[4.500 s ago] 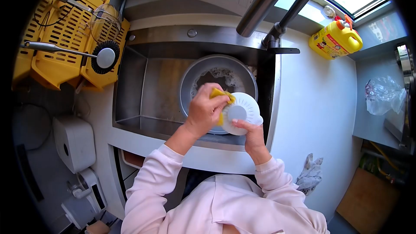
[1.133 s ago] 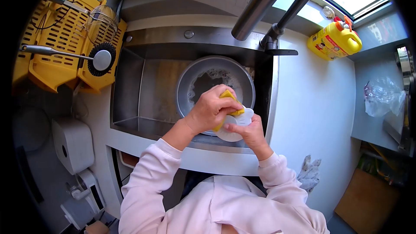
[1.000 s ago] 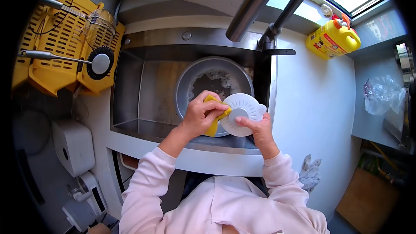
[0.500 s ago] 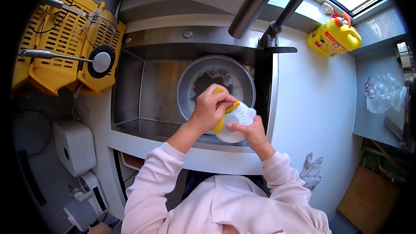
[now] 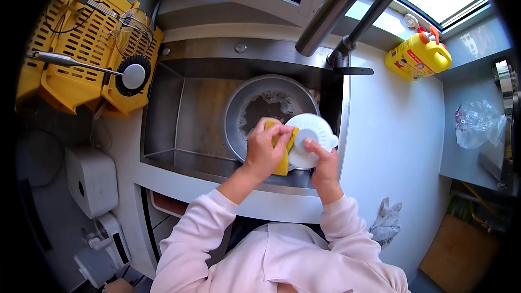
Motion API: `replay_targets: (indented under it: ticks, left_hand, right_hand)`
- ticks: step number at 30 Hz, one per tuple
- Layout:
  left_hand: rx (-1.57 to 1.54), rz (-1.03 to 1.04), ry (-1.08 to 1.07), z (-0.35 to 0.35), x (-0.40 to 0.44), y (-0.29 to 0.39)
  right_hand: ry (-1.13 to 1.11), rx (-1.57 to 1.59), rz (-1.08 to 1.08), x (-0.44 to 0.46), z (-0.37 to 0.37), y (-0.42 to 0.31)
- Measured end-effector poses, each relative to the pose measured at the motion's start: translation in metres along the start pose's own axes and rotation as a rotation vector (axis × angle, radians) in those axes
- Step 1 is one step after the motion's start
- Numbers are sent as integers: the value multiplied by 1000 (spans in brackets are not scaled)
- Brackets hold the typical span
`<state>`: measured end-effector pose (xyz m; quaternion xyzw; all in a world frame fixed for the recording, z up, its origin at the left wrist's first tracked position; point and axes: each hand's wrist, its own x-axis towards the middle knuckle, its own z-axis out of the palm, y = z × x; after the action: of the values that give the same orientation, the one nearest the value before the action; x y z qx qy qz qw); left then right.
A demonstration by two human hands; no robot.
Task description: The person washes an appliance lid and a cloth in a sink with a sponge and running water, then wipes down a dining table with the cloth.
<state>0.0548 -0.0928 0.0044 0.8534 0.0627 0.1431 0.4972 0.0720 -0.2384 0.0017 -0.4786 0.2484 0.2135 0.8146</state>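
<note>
My left hand (image 5: 264, 149) pinches a folded yellow cleaning cloth (image 5: 281, 164), which touches the left edge of a white round slotted plastic piece (image 5: 311, 125). That piece has a raised middle, slits around it and a small tab at its right edge. My right hand (image 5: 324, 168) grips its lower right side, thumb on the front face. Both hands are over the front right rim of a grey metal basin (image 5: 232, 109). Foamy water (image 5: 266, 109) lies in the basin, partly hidden by my hands.
The basin stands in a steel sink (image 5: 203, 114) under a dark faucet (image 5: 325, 16). Left of it is a yellow rack (image 5: 76, 38) with a whisk (image 5: 89, 2) and a round brush (image 5: 133, 75). A yellow jug (image 5: 415, 58), plastic bag (image 5: 477, 125) and grey rag (image 5: 386, 222) lie to the right.
The white piece has turned and moved to the right, its tab now at the right edge. My right hand shifted slightly with it. The cloth hangs lower from my left hand.
</note>
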Motion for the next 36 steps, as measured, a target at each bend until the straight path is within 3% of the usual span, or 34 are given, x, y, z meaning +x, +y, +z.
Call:
replay_targets:
  ticks: [2, 4, 9, 11, 18, 21, 23, 28, 30, 32, 36]
  left_hand:
    - [-11, 20, 16, 2, -5, -1]
    - [21, 10, 39, -2, 9, -8]
    - [-115, -67, -93, -25, 39, -35]
    - [-762, -451, -70, -37, 39, -25]
    - [-855, -673, -327, -50, 28, -25]
    - [-745, -615, -430, -42, 22, -19]
    - [-687, -618, -427, -30, 13, -20]
    - [-643, -549, -16, 16, -27, -24]
    - [-513, -508, 23, 18, -29, -22]
    - [-13, -126, 124, 9, -20, -13]
    - [-89, 16, 16, -4, 21, -13]
  right_hand:
    - [4, 18, -14, -1, 3, -3]
    - [-59, -159, -16, -7, 3, 7]
    - [-236, -221, 155, -7, -7, 2]
    - [-268, -210, 192, -1, -13, -2]
    - [-348, -306, 192, 7, -23, -2]
    - [-276, -279, 136, 7, -14, 1]
    - [-104, -155, 92, 7, -9, 4]
    - [145, 139, 75, 4, 10, 16]
    - [190, -1, -164, 9, 9, 24]
    - [145, -12, -178, 11, 3, 21]
    - [-104, -146, -225, 2, 3, 28]
